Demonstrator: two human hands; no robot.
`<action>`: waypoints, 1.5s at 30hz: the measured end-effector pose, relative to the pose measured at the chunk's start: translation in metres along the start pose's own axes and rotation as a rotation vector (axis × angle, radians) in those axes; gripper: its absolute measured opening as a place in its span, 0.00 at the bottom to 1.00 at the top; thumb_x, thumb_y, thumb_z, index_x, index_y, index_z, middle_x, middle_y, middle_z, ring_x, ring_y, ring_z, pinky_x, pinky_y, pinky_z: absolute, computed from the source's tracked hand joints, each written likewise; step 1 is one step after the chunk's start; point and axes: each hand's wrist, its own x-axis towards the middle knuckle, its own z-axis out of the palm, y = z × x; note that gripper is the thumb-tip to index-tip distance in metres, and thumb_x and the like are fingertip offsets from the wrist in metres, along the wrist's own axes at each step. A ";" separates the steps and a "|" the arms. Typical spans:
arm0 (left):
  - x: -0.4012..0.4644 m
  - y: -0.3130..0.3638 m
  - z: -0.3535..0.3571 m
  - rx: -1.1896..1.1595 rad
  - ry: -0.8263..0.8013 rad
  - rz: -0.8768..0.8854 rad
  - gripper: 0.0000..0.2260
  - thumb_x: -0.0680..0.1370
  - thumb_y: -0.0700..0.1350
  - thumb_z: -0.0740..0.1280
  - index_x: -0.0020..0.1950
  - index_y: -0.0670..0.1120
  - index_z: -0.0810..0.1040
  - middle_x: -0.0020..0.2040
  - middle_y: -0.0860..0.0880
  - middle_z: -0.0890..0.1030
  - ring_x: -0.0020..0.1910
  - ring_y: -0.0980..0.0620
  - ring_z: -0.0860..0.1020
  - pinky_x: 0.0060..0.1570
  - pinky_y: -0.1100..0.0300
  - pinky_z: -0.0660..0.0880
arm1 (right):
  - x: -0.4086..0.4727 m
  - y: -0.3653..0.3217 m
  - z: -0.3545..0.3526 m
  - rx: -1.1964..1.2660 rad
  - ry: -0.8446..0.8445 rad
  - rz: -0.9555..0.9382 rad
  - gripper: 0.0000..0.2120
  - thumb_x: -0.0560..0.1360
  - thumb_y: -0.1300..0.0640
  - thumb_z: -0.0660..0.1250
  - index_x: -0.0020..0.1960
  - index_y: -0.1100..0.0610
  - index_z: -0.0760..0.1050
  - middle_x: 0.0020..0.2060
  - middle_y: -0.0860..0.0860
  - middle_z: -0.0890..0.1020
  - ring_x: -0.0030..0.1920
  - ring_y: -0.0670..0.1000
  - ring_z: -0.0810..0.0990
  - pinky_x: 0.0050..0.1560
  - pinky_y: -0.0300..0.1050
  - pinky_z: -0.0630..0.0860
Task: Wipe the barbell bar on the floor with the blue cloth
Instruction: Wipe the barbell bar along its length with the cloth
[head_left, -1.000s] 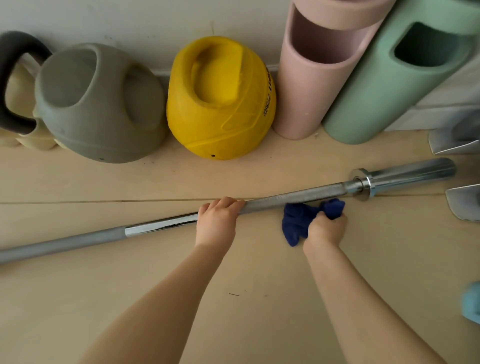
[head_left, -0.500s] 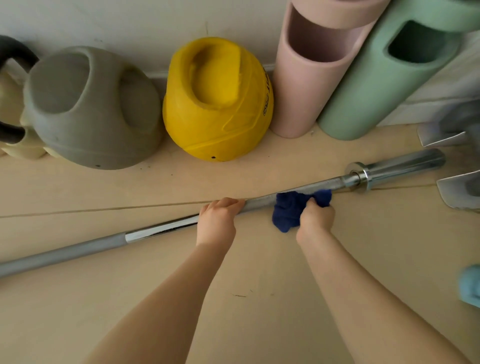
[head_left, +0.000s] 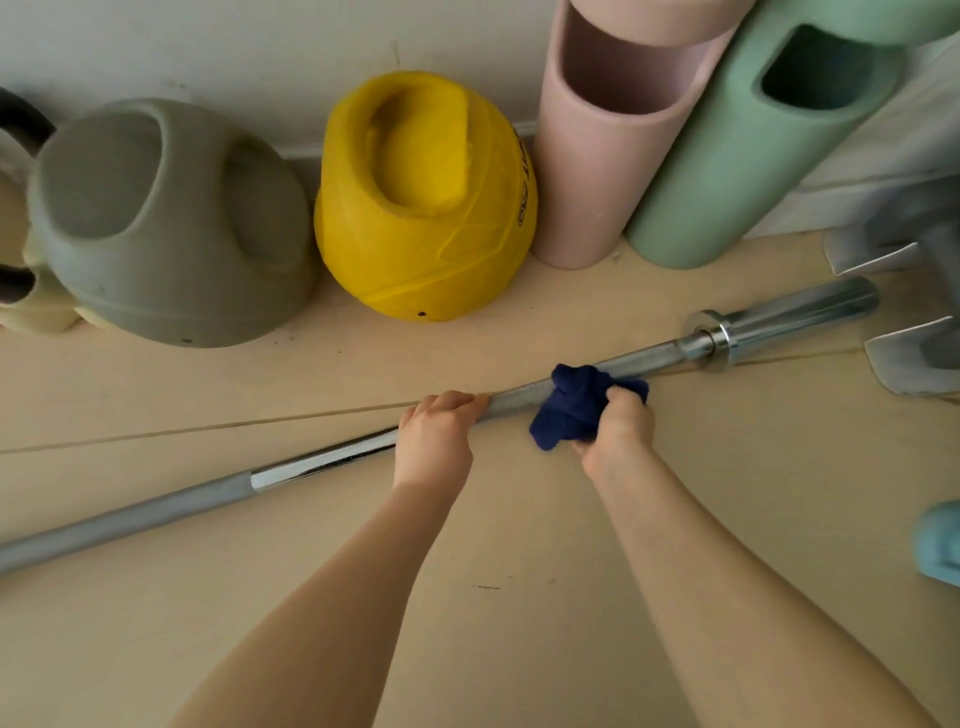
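Bar (head_left: 322, 462) runs lower-left to upper-right on the floor; left hand (head_left: 434, 441) grips it mid-shaft, right hand (head_left: 615, 431) just beside, fingers bunching the cloth (head_left: 576, 402), seemingly on the shaft.

arms: two, bare to the frame edge | sleeves: none visible | hands (head_left: 434, 441): bare, no gloves

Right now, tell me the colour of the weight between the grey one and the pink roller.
Yellow weight, shown best in the head view.
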 end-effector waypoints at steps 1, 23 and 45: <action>0.001 0.000 -0.003 0.005 -0.043 -0.009 0.25 0.71 0.29 0.62 0.64 0.49 0.76 0.61 0.49 0.79 0.56 0.43 0.75 0.54 0.55 0.68 | -0.003 0.011 0.006 -0.007 -0.026 -0.001 0.09 0.71 0.64 0.55 0.49 0.60 0.70 0.47 0.57 0.76 0.43 0.55 0.75 0.42 0.46 0.72; -0.004 -0.068 -0.044 -0.053 -0.258 -0.137 0.15 0.80 0.40 0.56 0.65 0.49 0.74 0.58 0.46 0.77 0.60 0.43 0.69 0.56 0.54 0.67 | -0.071 0.112 0.070 0.006 -0.072 0.084 0.27 0.72 0.61 0.67 0.68 0.60 0.63 0.60 0.56 0.76 0.58 0.56 0.77 0.63 0.54 0.72; -0.022 -0.071 -0.039 0.003 -0.126 -0.084 0.18 0.77 0.36 0.60 0.65 0.52 0.73 0.61 0.53 0.77 0.60 0.47 0.70 0.55 0.56 0.65 | -0.086 0.091 0.023 -0.804 0.043 -0.979 0.21 0.69 0.73 0.61 0.60 0.60 0.73 0.57 0.58 0.76 0.56 0.61 0.75 0.58 0.58 0.72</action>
